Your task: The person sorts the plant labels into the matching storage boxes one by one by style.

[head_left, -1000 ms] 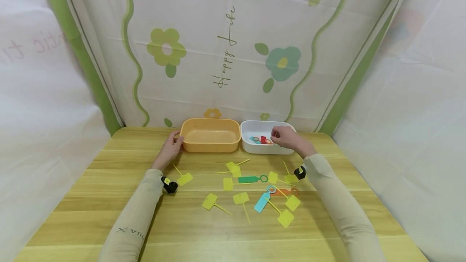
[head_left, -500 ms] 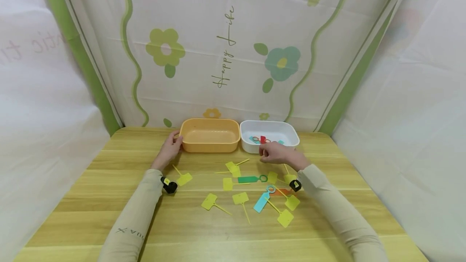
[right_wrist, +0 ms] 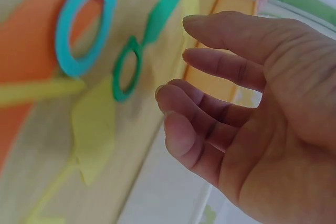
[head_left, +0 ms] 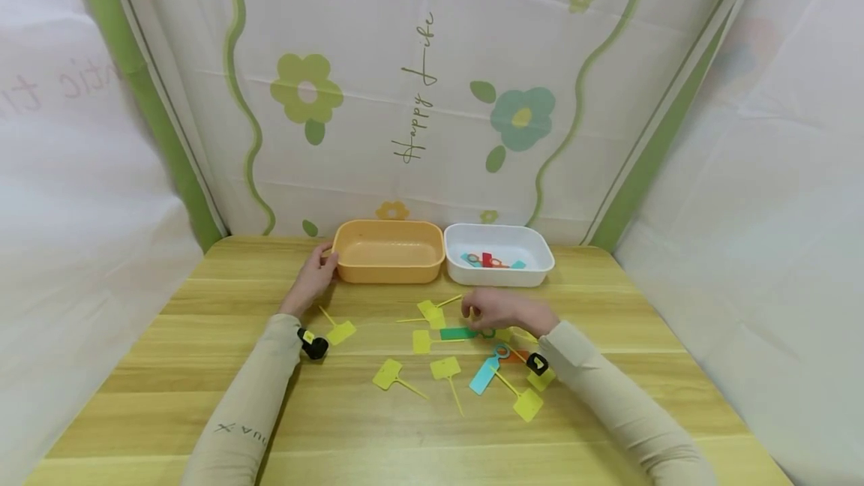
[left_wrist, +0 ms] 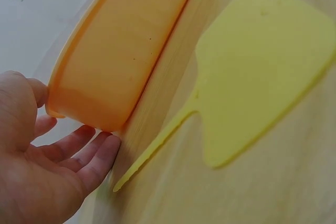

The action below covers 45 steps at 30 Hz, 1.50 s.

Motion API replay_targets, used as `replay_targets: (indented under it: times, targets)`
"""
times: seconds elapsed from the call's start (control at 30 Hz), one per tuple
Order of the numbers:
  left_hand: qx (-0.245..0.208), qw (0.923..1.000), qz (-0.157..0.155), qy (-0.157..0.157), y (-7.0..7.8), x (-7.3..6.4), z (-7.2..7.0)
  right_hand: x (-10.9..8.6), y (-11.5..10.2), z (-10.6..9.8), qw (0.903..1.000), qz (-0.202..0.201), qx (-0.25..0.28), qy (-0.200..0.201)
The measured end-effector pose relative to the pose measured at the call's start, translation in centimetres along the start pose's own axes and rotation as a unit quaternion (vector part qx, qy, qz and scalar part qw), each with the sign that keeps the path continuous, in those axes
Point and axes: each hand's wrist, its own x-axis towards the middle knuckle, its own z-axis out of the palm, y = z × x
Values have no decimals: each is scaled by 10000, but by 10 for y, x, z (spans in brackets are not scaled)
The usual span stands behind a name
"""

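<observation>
My left hand [head_left: 313,276] rests at the left end of an orange plastic bin [head_left: 388,274], fingers fairly straight against its side and thumb at the rim. A yellow cable-tie tag [left_wrist: 262,66] lies just in front of this hand. My right hand [head_left: 506,308] hovers over the green ring tag [head_left: 455,334], fingers loosely bent and apart. Nothing is between the fingers in the right wrist view, where the green tag's ring [right_wrist: 119,87] shows below them. Near it lie a light blue ring tag [head_left: 483,379] and an orange one [head_left: 516,357], partly covered.
A white bin [head_left: 499,277] stands right beside the orange one at the table's back, with several blue and red-orange tags in it. Several yellow tags [head_left: 387,373] are scattered over the wooden table [head_left: 324,418]. A printed curtain [head_left: 364,171] rises behind the bins.
The right hand has come out of the white bin, moving toward me and left until over the green tag. A blue tag now shows where it was. The left hand stays put.
</observation>
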Motion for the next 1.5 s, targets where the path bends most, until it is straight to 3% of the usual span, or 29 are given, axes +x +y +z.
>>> replay_targets:
  times: [0.37,1.0,1.5]
  targets:
    - [2,10000,-41,4,0,-2,0,2,-11,13,9998,73,-30,-176]
    - [-12,10000,-12,34,-3,-1,-1,5,-8,14,9998,-181,-49,-6]
    - [-45,9998,179,35,0,-3,1,-6,0,6,9989,315,196,-269]
